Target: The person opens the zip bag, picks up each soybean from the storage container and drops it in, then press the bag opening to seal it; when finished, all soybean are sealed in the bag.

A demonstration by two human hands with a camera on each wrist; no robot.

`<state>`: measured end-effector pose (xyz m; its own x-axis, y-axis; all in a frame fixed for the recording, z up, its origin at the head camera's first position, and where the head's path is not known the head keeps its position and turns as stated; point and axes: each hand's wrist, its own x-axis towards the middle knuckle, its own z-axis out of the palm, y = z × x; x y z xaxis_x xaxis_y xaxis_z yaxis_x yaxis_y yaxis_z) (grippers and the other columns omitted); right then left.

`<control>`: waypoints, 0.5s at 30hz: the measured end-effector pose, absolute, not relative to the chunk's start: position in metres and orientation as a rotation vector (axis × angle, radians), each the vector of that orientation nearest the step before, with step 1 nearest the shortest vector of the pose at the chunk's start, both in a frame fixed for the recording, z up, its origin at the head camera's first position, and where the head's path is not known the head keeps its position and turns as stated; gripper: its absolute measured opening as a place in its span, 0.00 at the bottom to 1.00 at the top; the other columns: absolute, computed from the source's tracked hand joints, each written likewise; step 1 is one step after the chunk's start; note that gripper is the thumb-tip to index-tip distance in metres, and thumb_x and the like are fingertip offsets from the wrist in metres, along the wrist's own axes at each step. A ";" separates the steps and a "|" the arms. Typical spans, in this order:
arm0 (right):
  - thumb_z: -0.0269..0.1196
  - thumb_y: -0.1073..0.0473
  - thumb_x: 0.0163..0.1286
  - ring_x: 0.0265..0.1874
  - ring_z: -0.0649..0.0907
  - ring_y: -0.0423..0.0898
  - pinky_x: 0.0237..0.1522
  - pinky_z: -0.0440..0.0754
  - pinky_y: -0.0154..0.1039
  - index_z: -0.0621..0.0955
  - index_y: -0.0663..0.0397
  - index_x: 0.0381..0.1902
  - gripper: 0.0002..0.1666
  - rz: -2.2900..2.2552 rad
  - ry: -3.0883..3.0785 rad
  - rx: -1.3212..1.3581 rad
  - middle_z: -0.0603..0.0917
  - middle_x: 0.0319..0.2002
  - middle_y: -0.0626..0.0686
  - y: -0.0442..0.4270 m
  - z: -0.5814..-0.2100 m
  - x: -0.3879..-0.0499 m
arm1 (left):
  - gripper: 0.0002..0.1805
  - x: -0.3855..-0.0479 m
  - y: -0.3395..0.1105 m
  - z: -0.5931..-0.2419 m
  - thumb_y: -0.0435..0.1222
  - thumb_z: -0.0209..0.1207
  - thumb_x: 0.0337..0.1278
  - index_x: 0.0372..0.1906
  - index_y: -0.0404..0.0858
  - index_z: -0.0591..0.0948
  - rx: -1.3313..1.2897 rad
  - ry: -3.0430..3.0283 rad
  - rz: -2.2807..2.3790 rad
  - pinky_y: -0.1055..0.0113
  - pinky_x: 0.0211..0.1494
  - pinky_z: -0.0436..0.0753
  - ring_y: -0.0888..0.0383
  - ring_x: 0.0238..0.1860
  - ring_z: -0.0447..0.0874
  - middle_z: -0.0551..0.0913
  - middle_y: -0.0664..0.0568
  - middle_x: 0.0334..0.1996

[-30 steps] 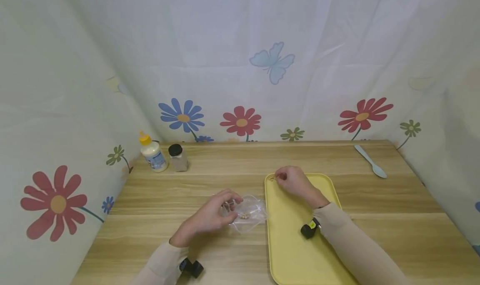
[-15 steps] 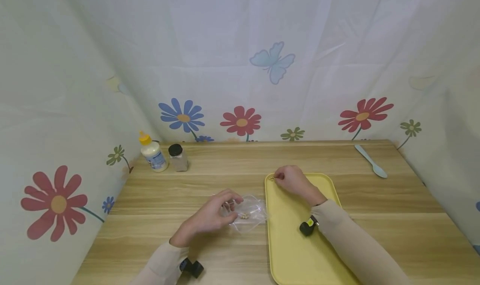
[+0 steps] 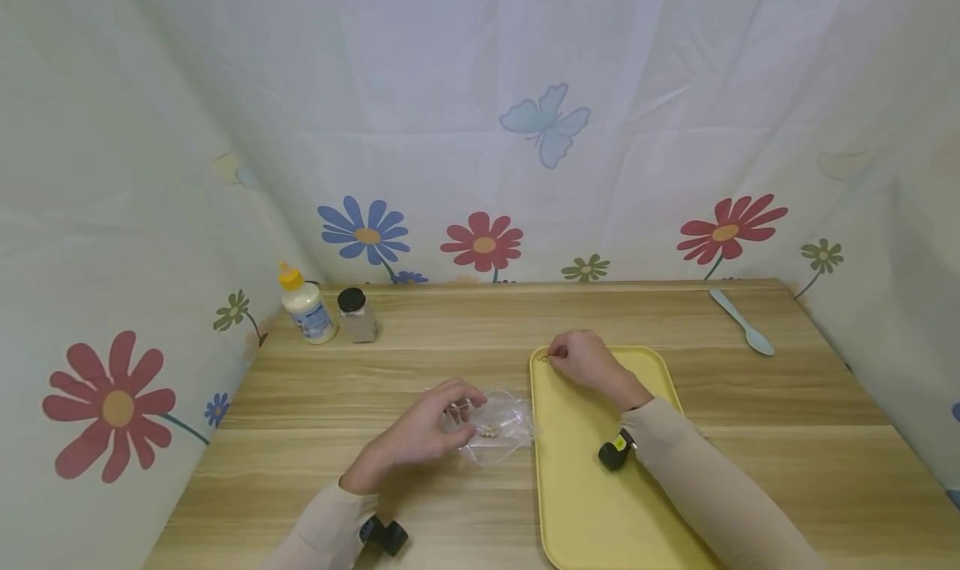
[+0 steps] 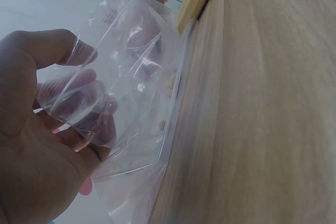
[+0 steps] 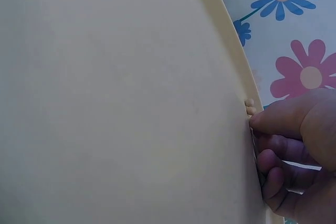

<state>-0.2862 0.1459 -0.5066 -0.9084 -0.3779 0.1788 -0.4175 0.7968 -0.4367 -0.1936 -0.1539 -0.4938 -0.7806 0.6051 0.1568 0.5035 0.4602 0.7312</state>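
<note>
My left hand (image 3: 423, 427) holds a clear plastic bag (image 3: 510, 424) on the wooden table, thumb and fingers curled at its near end. Small round beige beans (image 3: 489, 432) lie inside the bag. In the left wrist view, the film of the bag (image 4: 142, 61) spreads across the fingers. At the far left corner of a yellow tray (image 3: 592, 503), my right hand (image 3: 588, 360) has thumb and forefinger pinched together. In the right wrist view, beige beans (image 5: 250, 107) sit against the tray's rim, right at the thumb tip. The fingertips mostly hide whatever is between them.
A glue bottle (image 3: 309, 310) with a yellow cap and a black-lidded jar (image 3: 357, 317) stand at the back left. A pale blue spoon (image 3: 741, 324) lies at the back right. A flowered curtain (image 3: 450, 137) closes off the back and sides.
The right hand stays at the tray corner, its wrist shifted very slightly left. Beans by its fingertips look slightly rearranged. The left hand and the bag remain in place.
</note>
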 end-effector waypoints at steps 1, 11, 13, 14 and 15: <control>0.66 0.61 0.61 0.28 0.82 0.41 0.35 0.81 0.37 0.87 0.54 0.31 0.03 0.729 -2.900 0.646 0.87 0.28 0.48 0.146 -0.506 -0.286 | 0.21 -0.194 -0.154 -0.493 0.32 0.64 0.53 0.54 0.38 0.78 0.983 2.575 1.224 0.67 0.48 0.80 0.59 0.42 0.78 0.81 0.49 0.48; 0.65 0.61 0.61 0.29 0.82 0.42 0.36 0.82 0.38 0.87 0.55 0.33 0.06 0.757 -2.900 0.634 0.86 0.29 0.49 0.147 -0.496 -0.280 | 0.21 -0.192 -0.153 -0.492 0.33 0.64 0.53 0.55 0.39 0.78 0.960 2.569 1.219 0.67 0.48 0.80 0.59 0.43 0.78 0.80 0.50 0.48; 0.65 0.61 0.61 0.29 0.80 0.41 0.35 0.81 0.38 0.87 0.55 0.34 0.06 0.762 -2.895 0.630 0.86 0.28 0.49 0.147 -0.494 -0.278 | 0.21 -0.192 -0.153 -0.493 0.33 0.64 0.53 0.55 0.38 0.78 0.964 2.569 1.219 0.66 0.48 0.80 0.59 0.43 0.78 0.80 0.50 0.48; 0.65 0.60 0.62 0.28 0.80 0.41 0.34 0.80 0.37 0.87 0.54 0.34 0.06 0.763 -2.893 0.629 0.85 0.28 0.48 0.147 -0.493 -0.278 | 0.21 -0.192 -0.153 -0.493 0.33 0.64 0.53 0.55 0.38 0.78 0.966 2.569 1.218 0.66 0.48 0.80 0.59 0.43 0.78 0.80 0.50 0.48; 0.65 0.60 0.62 0.28 0.79 0.41 0.33 0.79 0.37 0.87 0.54 0.34 0.06 0.770 -2.889 0.625 0.85 0.28 0.48 0.147 -0.492 -0.276 | 0.21 -0.192 -0.153 -0.493 0.33 0.64 0.53 0.54 0.38 0.78 0.967 2.569 1.218 0.67 0.48 0.80 0.59 0.43 0.78 0.80 0.50 0.48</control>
<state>-0.2764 0.1468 -0.4924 -0.9128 -0.3642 0.1848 -0.4079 0.7897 -0.4583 -0.1925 -0.1528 -0.4929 -0.7839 0.6044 0.1420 0.4927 0.4664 0.7347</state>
